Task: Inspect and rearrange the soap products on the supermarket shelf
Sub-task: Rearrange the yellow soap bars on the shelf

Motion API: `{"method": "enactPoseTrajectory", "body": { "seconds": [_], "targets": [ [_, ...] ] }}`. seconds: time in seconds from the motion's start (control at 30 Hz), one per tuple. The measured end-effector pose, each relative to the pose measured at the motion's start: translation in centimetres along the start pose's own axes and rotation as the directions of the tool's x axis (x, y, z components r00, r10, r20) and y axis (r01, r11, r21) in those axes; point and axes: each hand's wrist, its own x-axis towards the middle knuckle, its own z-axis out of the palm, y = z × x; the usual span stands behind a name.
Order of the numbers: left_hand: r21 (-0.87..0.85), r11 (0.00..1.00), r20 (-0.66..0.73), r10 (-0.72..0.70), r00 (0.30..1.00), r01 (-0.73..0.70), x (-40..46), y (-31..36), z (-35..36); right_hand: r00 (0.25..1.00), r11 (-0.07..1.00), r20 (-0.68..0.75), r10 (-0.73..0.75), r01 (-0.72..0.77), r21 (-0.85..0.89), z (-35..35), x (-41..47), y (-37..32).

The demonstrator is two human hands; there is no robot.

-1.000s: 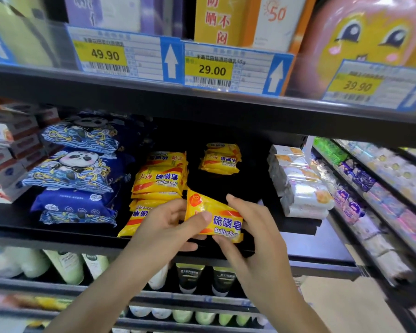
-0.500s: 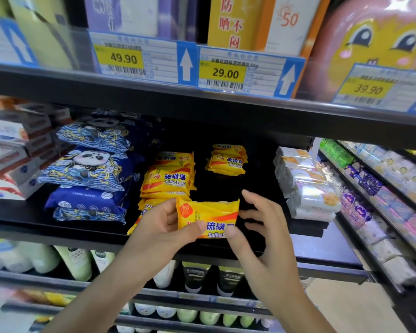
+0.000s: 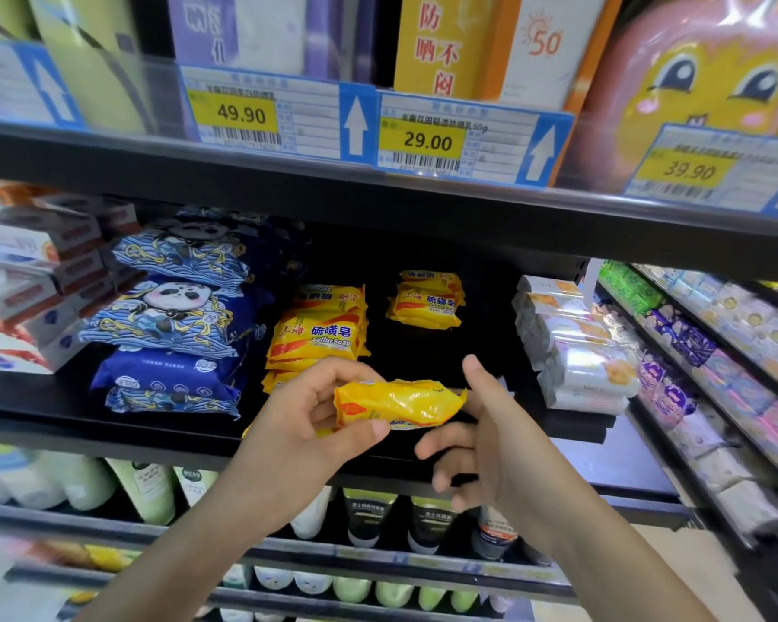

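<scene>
My left hand [image 3: 306,424] pinches a yellow sulfur soap pack [image 3: 396,402] by its left end, thumb below and fingers above, in front of the black shelf [image 3: 41,397]. The pack lies tilted flat, its back edge toward me. My right hand [image 3: 490,437] hovers beside the pack's right end with fingers spread and relaxed; whether it touches the pack I cannot tell. Behind them, a stack of the same yellow soap [image 3: 317,334] stands mid-shelf, and a smaller stack [image 3: 425,300] sits deeper to the right.
Blue panda-print packs [image 3: 171,316] are stacked left of the yellow soap, boxed soaps [image 3: 32,280] further left. White wrapped soap bundles [image 3: 571,343] stand at the right end. Price tags [image 3: 423,141] line the upper shelf edge. Tubes and bottles [image 3: 369,514] fill the shelf below.
The soap pack has been turned from label-facing-me to lying flat. My right hand has let go of it and opened beside it. The left hand keeps its hold.
</scene>
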Motion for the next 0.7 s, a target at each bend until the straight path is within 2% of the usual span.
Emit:
{"method": "enactPoseTrajectory", "body": {
  "seconds": [0.1,0.27,0.53,0.7],
  "targets": [
    [0.061,0.996,0.019,0.060,0.998,-0.061,-0.16,0.19,0.08,0.979,0.993,0.172,0.107,-0.114,0.036,-0.15,0.02,-0.11],
    [0.154,0.983,0.040,0.096,0.995,-0.101,-0.15,-0.26,0.01,0.959,0.987,0.250,0.136,-0.153,0.052,0.21,0.15,-0.30],
    [0.290,0.945,0.017,0.154,0.988,-0.152,-0.24,-0.57,-0.14,0.986,0.991,0.136,0.092,-0.105,0.086,0.35,0.48,-0.55],
    [0.246,0.965,-0.031,0.102,0.994,-0.092,0.08,-0.76,-0.67,0.993,0.998,0.096,0.063,-0.065,0.026,0.00,0.53,-0.69]
  ]
}}
